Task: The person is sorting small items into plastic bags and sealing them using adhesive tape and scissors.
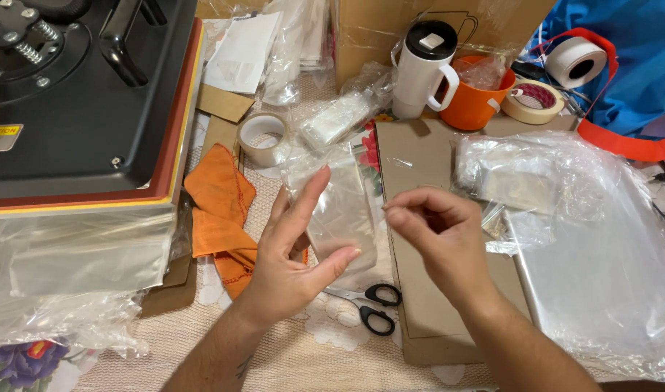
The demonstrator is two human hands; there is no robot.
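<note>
My left hand sits near centre, its fingers clamped on a small clear plastic bag: thumb on the bag's lower edge, the other fingers behind its left side, so the bag stands upright above the desk. My right hand, at 3 o'clock of the bag and just beside it, has thumb and forefinger pinched together at the tips; whether they grip anything I cannot tell. Black-handled scissors lie on the desk at 6 o'clock of the bag, beneath both hands. A flat brown cardboard sheet lies under my right hand. An orange cloth lies at 9 o'clock of my left hand. Crumpled clear plastic sheeting covers the desk at 3 o'clock. Farther off, a roll of clear tape stands at 11 o'clock, a white lidded mug and an orange cup at 1 o'clock, and a black press machine at 10 o'clock.
</note>
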